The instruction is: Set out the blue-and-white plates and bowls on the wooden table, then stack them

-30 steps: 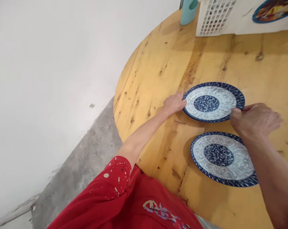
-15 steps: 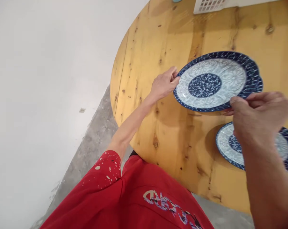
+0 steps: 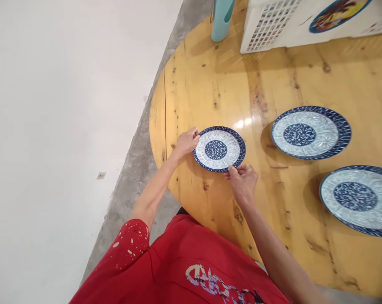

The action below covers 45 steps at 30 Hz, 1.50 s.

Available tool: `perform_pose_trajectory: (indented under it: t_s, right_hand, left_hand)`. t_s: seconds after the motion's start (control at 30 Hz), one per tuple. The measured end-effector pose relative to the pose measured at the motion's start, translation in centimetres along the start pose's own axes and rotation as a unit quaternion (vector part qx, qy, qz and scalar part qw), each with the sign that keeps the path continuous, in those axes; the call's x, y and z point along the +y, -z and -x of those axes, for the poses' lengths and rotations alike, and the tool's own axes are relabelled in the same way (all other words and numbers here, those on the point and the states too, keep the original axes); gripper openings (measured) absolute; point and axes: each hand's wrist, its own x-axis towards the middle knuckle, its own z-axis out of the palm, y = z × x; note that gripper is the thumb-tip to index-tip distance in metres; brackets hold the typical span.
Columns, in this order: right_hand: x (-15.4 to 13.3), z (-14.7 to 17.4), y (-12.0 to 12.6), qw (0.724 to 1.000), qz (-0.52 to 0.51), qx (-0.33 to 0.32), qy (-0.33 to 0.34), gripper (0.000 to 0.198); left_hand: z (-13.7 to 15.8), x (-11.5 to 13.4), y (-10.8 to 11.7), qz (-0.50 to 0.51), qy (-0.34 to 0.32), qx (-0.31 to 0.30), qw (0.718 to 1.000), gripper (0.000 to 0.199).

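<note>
A blue-and-white plate [image 3: 215, 150] with a dark patterned centre and a dark rim is held between my two hands, low over the left end of the wooden table. My left hand [image 3: 188, 140] is closed on its left edge. At the lower right edge, my right hand [image 3: 242, 179] pinches the rim, thumb on top. Whether the plate touches the table I cannot tell. A matching plate [image 3: 310, 133] lies to the right. Nearer to me at the right edge of the view is another such plate [image 3: 357, 198], partly cut off.
At the back of the wooden table [image 3: 191, 90] stands a white plastic basket [image 3: 263, 29] with a picture on its side. Left of it is a light-blue container [image 3: 222, 21]. The table's curved edge borders a grey floor strip and a white wall.
Both hands have moved left and down with the plate, which now sits closer to the table. The view has shifted, bringing two other plates and more of the basket into sight.
</note>
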Motion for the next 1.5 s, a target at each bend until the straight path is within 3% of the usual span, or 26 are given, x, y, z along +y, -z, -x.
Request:
perform_pose_trajectory:
  t_s: [0.5, 0.87, 1.2, 1.5]
  right_hand:
    - [3.4, 2.1, -2.1, 0.995, -0.073, 0.053, -0.037, 0.042]
    - [3.5, 2.5, -2.1, 0.990, -0.121, 0.049, -0.044, 0.038]
    - [3.9, 2.4, -0.6, 0.989, -0.122, 0.069, -0.055, 0.033]
    - [3.4, 2.8, -0.6, 0.990, -0.117, 0.062, -0.054, 0.030]
  left_hand:
    - [-1.6, -0.4, -1.0, 0.005, -0.042, -0.062, 0.997, 0.008]
    - [-1.4, -0.5, -1.3, 0.048, -0.077, -0.029, 0.995, 0.009]
    - [0.1, 0.1, -2.4, 0.048, -0.072, -0.029, 0.996, 0.011]
    - [-0.1, 0.2, -2.4, 0.051, -0.079, -0.037, 0.995, 0.011]
